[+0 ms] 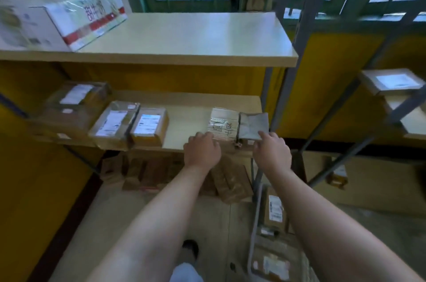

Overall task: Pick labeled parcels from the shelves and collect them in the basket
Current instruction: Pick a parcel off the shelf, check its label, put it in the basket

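Mid shelf (186, 118), R end: tape-wrapped parcel (222, 124) w/ handwriting, lying flat, touching grey poly parcel (253, 125) on its R. Further L: brown labelled boxes (149, 127), side by side. Wire basket (254, 219) near R holds labelled parcels (275, 209).

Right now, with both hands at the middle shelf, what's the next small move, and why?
Probably curl the right hand round the grey mailer bag and lift it off the middle shelf. Its fingertips already touch the bag's near corner, the left hand is at the taped parcel beside it, and the basket holding parcels stands low to the right.
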Available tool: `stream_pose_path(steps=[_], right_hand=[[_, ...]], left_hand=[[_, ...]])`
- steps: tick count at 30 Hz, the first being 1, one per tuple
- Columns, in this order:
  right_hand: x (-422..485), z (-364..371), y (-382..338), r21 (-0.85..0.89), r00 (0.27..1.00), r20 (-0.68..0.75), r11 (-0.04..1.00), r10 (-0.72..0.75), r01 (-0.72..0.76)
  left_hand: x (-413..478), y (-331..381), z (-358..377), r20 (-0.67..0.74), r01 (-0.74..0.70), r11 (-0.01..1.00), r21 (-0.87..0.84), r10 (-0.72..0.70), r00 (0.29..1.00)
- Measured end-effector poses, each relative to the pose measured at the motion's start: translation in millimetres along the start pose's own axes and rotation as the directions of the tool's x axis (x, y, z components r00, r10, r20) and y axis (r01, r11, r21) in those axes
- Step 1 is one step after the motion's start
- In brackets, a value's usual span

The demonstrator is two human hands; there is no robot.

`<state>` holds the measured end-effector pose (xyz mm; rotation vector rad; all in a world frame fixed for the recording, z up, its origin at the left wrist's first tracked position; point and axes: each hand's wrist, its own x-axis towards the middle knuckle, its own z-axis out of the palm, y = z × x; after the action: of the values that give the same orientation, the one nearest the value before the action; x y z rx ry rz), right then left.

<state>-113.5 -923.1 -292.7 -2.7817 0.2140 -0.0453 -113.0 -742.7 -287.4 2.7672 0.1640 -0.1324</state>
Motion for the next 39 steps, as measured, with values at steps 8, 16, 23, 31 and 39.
stream_pose_path(steps=[8,16,23,31,39], right_hand=[[45.6,76.7,-54.0,0.145,0.949,0.219,0.954,0.228,-0.263],[77.7,126.7,-71.8,0.553,0.812,0.386,0.595,0.438,-0.584],[48.3,134.9,-100.2,0.744,0.732,0.501,0.202,0.462,-0.637],[36.0,163.6,-125.6,0.706,0.668,0.625,0.072,0.404,-0.704],[18.8,128.2,-187.1,0.863,0.943,0.274,0.384,0.191,-0.329]], left_hand=[[73.0,-43.1,-2.9,0.280,0.065,0.983,-0.174,-0.014,0.960],[128.6,-56.7,13.5,0.476,0.222,0.849,-0.480,0.040,0.879],[141.6,-95.3,14.3,0.504,0.324,0.800,-0.506,-0.031,0.863],[140.2,-137.4,4.9,0.586,0.376,0.755,-0.537,0.013,0.810],[134.1,-146.8,-17.2,0.564,0.460,0.634,-0.622,-0.044,0.824]])
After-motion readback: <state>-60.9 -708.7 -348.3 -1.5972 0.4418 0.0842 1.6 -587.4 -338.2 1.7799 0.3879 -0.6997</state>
